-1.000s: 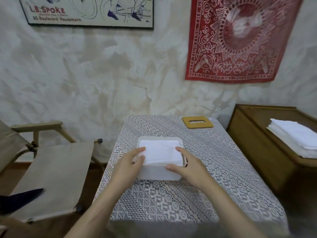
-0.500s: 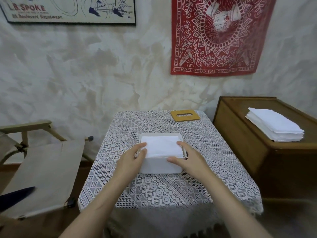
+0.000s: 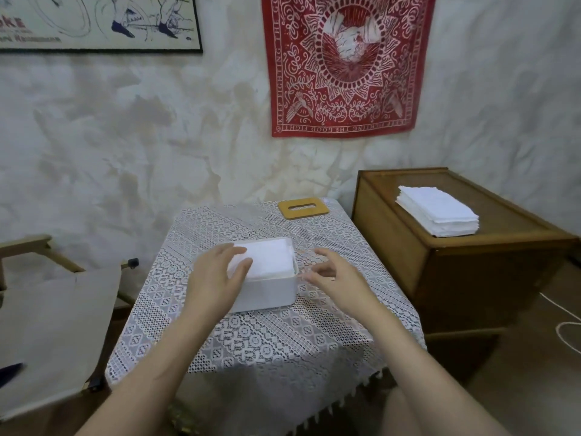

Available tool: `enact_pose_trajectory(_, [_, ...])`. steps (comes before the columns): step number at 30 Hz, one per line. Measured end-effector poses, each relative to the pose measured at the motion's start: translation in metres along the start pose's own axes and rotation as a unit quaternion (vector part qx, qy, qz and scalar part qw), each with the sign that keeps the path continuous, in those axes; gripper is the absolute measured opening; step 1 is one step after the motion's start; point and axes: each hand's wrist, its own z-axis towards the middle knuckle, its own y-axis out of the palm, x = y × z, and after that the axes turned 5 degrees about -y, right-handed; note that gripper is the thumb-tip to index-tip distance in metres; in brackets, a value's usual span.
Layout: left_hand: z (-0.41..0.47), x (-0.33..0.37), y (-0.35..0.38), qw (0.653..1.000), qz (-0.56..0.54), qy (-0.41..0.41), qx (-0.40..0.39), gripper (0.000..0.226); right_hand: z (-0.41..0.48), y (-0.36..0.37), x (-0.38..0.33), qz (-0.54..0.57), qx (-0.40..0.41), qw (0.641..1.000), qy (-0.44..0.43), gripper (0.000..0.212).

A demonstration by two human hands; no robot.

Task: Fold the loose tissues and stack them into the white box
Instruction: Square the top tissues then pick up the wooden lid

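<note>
My right hand (image 3: 334, 280) has come off the white box (image 3: 270, 294), now just beside it, fingers loosely curled, empty, my left hand (image 3: 215, 278) resting open on the folded tissues (image 3: 270, 258)

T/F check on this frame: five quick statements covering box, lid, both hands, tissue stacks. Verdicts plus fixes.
1. The white box has folded tissues in it. True.
2. The wooden lid sits on the box. False: it lies on the table near the far edge, apart from the box.
3. The right hand grips the box. False: it is beside the box on the right, holding nothing.
4. The left hand rests on the box's left side, touching the tissues. True.
5. The spare tissue stack lies on the table. False: it lies on the wooden cabinet.
</note>
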Motion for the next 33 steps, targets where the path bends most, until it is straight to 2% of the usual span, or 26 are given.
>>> enact_pose_trajectory(8, [0.038,0.124,0.061,0.990,-0.093,0.087,-0.057,0.036,-0.018,-0.106,0.015,-0.108,0.101,0.989,0.023,0.053])
enact_pose_trajectory(14, [0.061,0.220,0.113,0.979,-0.113,0.138,-0.099,0.034,-0.019,-0.177,0.034,-0.143,0.186,0.971,0.046,0.043])
enact_pose_trajectory(18, [0.072,0.268,0.144,0.972,-0.118,0.159,-0.126,0.033,-0.009,-0.213,0.041,-0.205,0.233,0.949,0.046,0.035])
enact_pose_trajectory(25, [0.077,0.291,0.169,0.970,-0.122,0.166,-0.127,0.029,0.016,-0.229,0.047,-0.277,0.203,0.938,0.044,0.049])
enact_pose_trajectory(30, [0.078,0.289,0.170,0.967,-0.132,0.185,-0.112,0.027,0.024,-0.231,0.050,-0.323,0.210,0.922,0.040,0.030])
enact_pose_trajectory(33, [0.078,0.286,0.170,0.966,-0.136,0.191,-0.112,0.025,0.024,-0.233,0.049,-0.331,0.230,0.914,0.029,0.026])
